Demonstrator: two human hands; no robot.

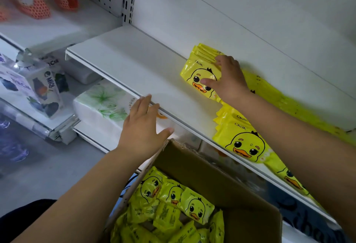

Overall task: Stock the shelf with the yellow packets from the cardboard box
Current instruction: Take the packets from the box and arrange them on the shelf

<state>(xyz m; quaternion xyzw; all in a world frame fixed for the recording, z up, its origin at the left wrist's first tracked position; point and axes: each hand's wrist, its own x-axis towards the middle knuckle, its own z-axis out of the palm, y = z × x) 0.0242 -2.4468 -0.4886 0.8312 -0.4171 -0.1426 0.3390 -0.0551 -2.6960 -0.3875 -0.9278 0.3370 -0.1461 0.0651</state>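
From the head view, the right hand (229,80) is clamped on a stack (198,69) of yellow packets standing on edge toward the back of the shelf (134,65). The thumb lies across the front duck face and the fingers curl over the top edges, probably to keep the slippery packets upright and pressed together while they are squared into a row. The left hand (142,125) holds nothing; its fingers are straight and apart, resting on the shelf's front lip, seemingly as a brace for the reach. A second pile (244,142) lies flat near the front edge under the right forearm, with more yellow trailing off to the right. The box (212,175) sits open just below the shelf, with many loose packets (173,204) left inside, so stocking looks far from finished.
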